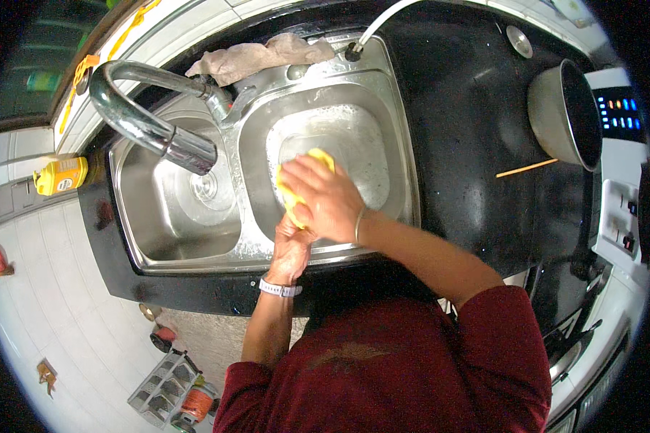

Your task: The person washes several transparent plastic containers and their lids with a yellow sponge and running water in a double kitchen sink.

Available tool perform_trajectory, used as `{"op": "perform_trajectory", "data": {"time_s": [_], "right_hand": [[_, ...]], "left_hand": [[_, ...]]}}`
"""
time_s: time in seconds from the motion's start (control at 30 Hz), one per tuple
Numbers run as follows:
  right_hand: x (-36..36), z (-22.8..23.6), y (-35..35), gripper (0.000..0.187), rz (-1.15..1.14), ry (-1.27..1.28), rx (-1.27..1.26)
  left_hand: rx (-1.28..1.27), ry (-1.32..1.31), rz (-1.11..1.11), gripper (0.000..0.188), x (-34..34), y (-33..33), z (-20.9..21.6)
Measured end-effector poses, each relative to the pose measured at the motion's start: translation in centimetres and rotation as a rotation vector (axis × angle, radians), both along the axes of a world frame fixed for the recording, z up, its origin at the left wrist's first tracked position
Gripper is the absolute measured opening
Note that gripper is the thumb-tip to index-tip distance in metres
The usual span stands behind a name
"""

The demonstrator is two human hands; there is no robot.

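Observation:
Over the right basin (357, 155) of a steel double sink, my two hands are together. My right hand (325, 198) lies on top, slightly blurred, its fingers pressed over a thin yellow sponge (321, 156). The sponge's edges show beyond the fingers and along the left side of the hand. From below, my left hand (292, 252) meets it, a pale watch band on the wrist. Its fingers are mostly hidden under the right hand and sponge, so what they hold is unclear. Soapy water with foam stands in the basin beneath.
A chrome faucet (141, 126) arches over the left basin (152, 216). Behind the sink lies a crumpled cloth (263, 59). On the black counter (469, 123), right, are a metal pot (552, 115), a thin stick (525, 169) and a small round lid (518, 41). A yellow bottle (61, 175) stands left.

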State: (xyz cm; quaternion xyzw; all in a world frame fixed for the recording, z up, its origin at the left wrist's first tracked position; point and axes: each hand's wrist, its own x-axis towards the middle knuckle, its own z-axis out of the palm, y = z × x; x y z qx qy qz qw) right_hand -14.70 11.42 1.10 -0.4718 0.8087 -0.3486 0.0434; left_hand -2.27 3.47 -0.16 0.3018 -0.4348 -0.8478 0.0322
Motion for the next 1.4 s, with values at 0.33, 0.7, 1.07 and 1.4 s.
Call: {"op": "perform_trajectory", "data": {"time_s": [0.33,0.7,1.07,1.4], "right_hand": [[1.1,0.1,-1.2,0.036,-0.094,0.016,-0.043],[-2.6,-4.6,-4.5,0.03,0.089,-0.136,-0.104],[2.7,-8.5,-0.9,0.02,-0.093,-0.712,0.053],[-0.9,-13.1,-6.6,0.041,-0.125,-0.658,-0.106]], "left_hand": [[-0.193,-0.069,-0.092,0.031,-1.3,-1.2,1.3],[0.034,-0.054,0.016,0.033,0.0,-2.5,0.8],[0.098,-0.067,0.159,0.033,1.0,-2.9,1.8],[0.093,-0.027,0.088,0.034,0.2,-3.4,2.3]]}}
